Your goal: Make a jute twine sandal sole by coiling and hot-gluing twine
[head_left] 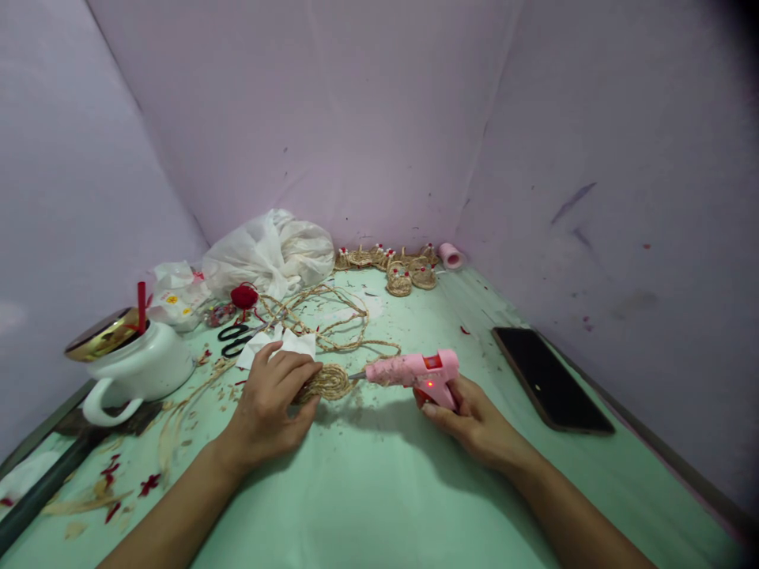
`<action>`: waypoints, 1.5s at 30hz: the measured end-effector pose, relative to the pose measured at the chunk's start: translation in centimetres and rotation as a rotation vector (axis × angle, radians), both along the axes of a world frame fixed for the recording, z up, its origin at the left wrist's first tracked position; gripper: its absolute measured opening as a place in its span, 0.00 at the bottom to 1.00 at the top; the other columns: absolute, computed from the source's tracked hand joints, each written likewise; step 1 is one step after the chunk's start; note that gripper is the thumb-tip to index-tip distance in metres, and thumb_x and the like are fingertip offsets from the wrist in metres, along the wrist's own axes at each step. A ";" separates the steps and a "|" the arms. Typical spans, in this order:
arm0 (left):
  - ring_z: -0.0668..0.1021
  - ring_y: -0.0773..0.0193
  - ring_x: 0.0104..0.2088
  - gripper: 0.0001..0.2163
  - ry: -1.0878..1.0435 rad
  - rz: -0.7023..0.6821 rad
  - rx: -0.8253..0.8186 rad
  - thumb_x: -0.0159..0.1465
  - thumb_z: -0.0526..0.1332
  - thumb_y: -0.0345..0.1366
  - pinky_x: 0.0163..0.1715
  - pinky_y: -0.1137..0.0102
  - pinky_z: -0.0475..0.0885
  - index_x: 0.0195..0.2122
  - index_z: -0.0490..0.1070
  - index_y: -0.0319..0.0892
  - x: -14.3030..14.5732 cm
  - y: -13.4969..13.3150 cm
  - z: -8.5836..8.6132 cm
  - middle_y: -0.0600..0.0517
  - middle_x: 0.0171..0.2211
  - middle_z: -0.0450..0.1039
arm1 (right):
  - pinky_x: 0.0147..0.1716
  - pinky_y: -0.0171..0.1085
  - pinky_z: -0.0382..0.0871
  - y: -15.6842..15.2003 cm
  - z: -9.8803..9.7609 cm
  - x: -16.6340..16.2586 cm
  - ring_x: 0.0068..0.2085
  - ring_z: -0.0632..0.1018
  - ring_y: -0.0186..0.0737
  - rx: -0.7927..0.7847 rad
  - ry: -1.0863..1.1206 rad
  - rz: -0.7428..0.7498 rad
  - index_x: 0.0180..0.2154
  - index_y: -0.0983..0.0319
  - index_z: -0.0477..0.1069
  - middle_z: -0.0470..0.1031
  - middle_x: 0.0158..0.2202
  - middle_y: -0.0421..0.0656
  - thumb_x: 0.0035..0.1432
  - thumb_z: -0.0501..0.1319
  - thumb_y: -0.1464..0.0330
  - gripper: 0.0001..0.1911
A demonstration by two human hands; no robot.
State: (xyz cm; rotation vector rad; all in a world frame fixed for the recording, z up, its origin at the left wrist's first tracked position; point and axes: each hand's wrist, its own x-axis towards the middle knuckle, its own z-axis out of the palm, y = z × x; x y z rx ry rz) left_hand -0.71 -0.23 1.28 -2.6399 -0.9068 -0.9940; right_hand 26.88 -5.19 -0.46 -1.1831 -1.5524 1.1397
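My left hand is curled over a small coiled jute piece lying on the green table, fingers gripping its left side. My right hand is closed round the handle of a pink glue gun, whose red light glows. The gun's nozzle points left and touches the coil's right edge. A loose jute cord runs in loops from the coil toward the back of the table.
A black phone lies flat at the right. A white mug with a gold lid stands at the left, black scissors and a red pompom behind. Plastic bags, finished jute pieces and a pink roll sit by the back wall.
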 end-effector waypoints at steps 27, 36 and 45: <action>0.73 0.57 0.39 0.13 0.052 -0.040 0.032 0.55 0.59 0.26 0.50 0.49 0.61 0.42 0.68 0.37 0.4 -0.3 0.2 0.45 0.38 0.74 | 0.30 0.34 0.60 0.1 -0.6 0.1 0.30 0.65 0.36 -0.021 0.071 0.004 0.34 0.62 0.65 0.62 0.29 0.38 0.50 0.60 0.65 0.10; 0.73 0.57 0.40 0.14 0.135 -0.067 0.078 0.56 0.59 0.26 0.52 0.48 0.59 0.44 0.68 0.37 0.5 -0.5 0.1 0.45 0.38 0.74 | 0.30 0.33 0.60 0.2 -0.8 0.0 0.30 0.66 0.35 -0.007 0.091 0.028 0.35 0.60 0.66 0.64 0.29 0.38 0.50 0.61 0.67 0.09; 0.73 0.57 0.41 0.13 0.172 -0.074 0.084 0.57 0.58 0.27 0.53 0.48 0.58 0.44 0.69 0.37 0.6 -0.6 0.1 0.46 0.39 0.74 | 0.25 0.32 0.55 0.2 -0.5 -0.2 0.25 0.59 0.32 -0.007 0.047 0.032 0.31 0.61 0.63 0.59 0.25 0.36 0.49 0.59 0.69 0.06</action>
